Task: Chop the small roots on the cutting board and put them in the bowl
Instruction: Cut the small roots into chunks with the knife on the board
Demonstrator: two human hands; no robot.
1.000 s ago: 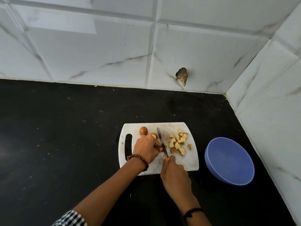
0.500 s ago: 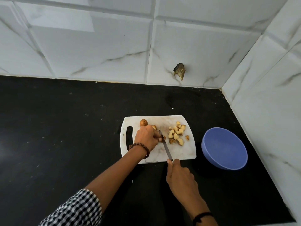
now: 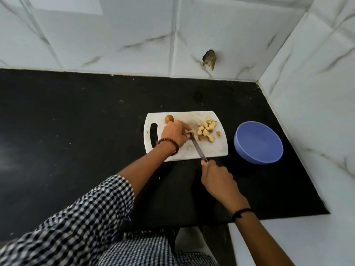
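A white cutting board [image 3: 215, 150] lies on the black counter. On it sit a whole brown root [image 3: 169, 119] at the far left and a pile of several chopped yellow pieces [image 3: 207, 129] on the right. My left hand [image 3: 174, 133] pinches a small root piece [image 3: 191, 134] near the board's middle. My right hand [image 3: 217, 175] grips the handle of a knife [image 3: 198, 148]; its blade tip lies against that piece. A blue bowl [image 3: 258, 142] stands right of the board with nothing visible inside.
The black counter [image 3: 76, 131] stretches wide to the left. White tiled walls close the back and right side, with a broken hole [image 3: 209, 59] in the back wall. The counter's front edge runs just below my right wrist.
The camera has pulled back and upward, so more sleeve and the counter edge show. My right hand has drawn the knife back toward me, its tip staying at the held piece.
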